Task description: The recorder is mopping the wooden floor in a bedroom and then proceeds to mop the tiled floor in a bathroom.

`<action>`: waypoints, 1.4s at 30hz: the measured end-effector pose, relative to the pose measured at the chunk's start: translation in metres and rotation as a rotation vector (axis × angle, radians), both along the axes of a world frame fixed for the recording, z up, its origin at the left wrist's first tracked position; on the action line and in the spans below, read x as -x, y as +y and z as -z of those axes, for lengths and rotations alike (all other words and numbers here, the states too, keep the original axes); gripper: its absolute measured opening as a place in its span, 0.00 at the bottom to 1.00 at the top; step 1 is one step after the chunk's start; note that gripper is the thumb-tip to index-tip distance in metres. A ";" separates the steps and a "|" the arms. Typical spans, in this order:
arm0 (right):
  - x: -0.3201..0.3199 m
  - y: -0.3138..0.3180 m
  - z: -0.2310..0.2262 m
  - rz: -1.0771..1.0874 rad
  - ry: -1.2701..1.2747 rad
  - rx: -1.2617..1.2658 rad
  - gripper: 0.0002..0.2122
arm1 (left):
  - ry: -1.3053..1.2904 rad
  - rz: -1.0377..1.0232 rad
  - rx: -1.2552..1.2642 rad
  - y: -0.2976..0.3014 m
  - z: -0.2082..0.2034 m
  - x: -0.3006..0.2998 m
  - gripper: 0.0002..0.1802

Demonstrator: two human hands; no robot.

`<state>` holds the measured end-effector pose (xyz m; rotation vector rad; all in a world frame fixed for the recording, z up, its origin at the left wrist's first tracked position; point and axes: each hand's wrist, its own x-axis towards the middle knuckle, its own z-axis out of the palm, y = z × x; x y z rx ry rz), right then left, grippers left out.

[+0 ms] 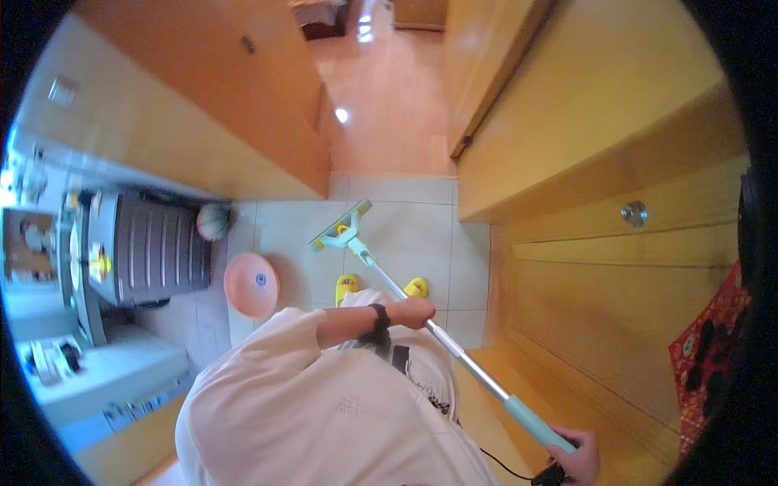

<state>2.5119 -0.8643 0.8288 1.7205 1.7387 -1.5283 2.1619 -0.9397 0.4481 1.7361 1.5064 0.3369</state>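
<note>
A flat mop [393,283] with a silver pole and mint-green parts slants across the view. Its head [340,227] is down at the pale tiled floor, ahead of my feet. My left hand [413,312], with a black band on the wrist, is closed round the middle of the pole. At the lower right, my right hand [577,459] is wrapped round the top end of the mint-green grip. Something black [549,476] with a thin cord shows beside that hand; I cannot make out what it is.
A pink basin [252,285] stands on the tiles to the left. Behind it are a ball [213,221] and a grey ridged cabinet-like unit [162,247]. Yellow slippers [347,286] are on my feet. A wooden door [592,300] with a round knob [634,215] bounds the right side. Wood flooring [389,105] continues ahead.
</note>
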 end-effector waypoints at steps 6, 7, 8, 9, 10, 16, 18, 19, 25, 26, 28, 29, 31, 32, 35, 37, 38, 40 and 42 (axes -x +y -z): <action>0.050 -0.015 -0.005 -0.385 0.011 -0.035 0.20 | 0.041 -0.282 -0.111 -0.107 0.021 0.004 0.05; 0.047 -0.021 -0.002 -0.388 0.019 -0.075 0.20 | 0.047 -0.312 -0.095 -0.119 0.010 0.006 0.04; 0.048 -0.017 0.009 -0.418 0.052 -0.097 0.20 | 0.073 -0.369 -0.059 -0.139 -0.003 0.009 0.04; 0.060 -0.029 0.001 -0.514 0.289 -0.149 0.17 | 0.084 -0.426 -0.102 -0.153 -0.002 0.000 0.04; 0.069 -0.031 -0.009 -0.585 0.296 -0.150 0.17 | 0.089 -0.497 -0.110 -0.163 -0.005 -0.004 0.04; 0.094 -0.040 -0.060 -0.929 0.251 -0.305 0.20 | 0.081 -0.793 -0.297 -0.208 -0.024 -0.042 0.04; 0.112 -0.016 -0.077 -0.952 0.149 -0.300 0.19 | 0.076 -0.878 -0.283 -0.201 -0.044 -0.038 0.04; 0.114 -0.013 -0.079 -1.010 0.177 -0.334 0.19 | 0.084 -0.913 -0.276 -0.204 -0.048 -0.042 0.04; 0.145 0.104 -0.105 -1.331 0.288 -0.325 0.20 | 0.171 -1.177 -0.101 -0.159 -0.118 -0.054 0.03; 0.146 0.125 -0.093 -1.320 0.303 -0.318 0.20 | 0.186 -1.168 -0.093 -0.149 -0.113 -0.053 0.03; 0.140 0.155 -0.075 -1.120 0.509 -0.412 0.20 | 0.313 -1.299 -0.177 -0.121 -0.093 -0.060 0.03; 0.144 0.189 -0.058 -1.189 0.536 -0.449 0.21 | 0.319 -1.295 -0.172 -0.112 -0.087 -0.065 0.03; 0.153 0.234 -0.037 -1.225 0.493 -0.410 0.24 | 0.395 -1.453 -0.144 -0.096 -0.086 -0.076 0.02; 0.154 0.239 -0.032 -1.242 0.505 -0.401 0.22 | 0.408 -1.437 -0.143 -0.088 -0.087 -0.081 0.02; 0.160 0.235 -0.036 -1.330 0.599 -0.432 0.18 | 0.451 -1.537 -0.146 -0.073 -0.090 -0.096 0.03; 0.157 0.245 -0.045 -1.481 0.591 -0.457 0.18 | 0.478 -1.578 -0.176 -0.067 -0.089 -0.107 0.03; 0.155 0.252 -0.049 -1.492 0.592 -0.456 0.18 | 0.513 -1.607 -0.208 -0.065 -0.090 -0.112 0.03; 0.153 0.265 -0.054 -1.489 0.605 -0.313 0.18 | 0.495 -1.619 -0.325 -0.055 -0.094 -0.125 0.03; 0.156 0.279 -0.062 -1.584 0.697 -0.388 0.19 | 0.546 -1.652 -0.237 -0.042 -0.102 -0.133 0.03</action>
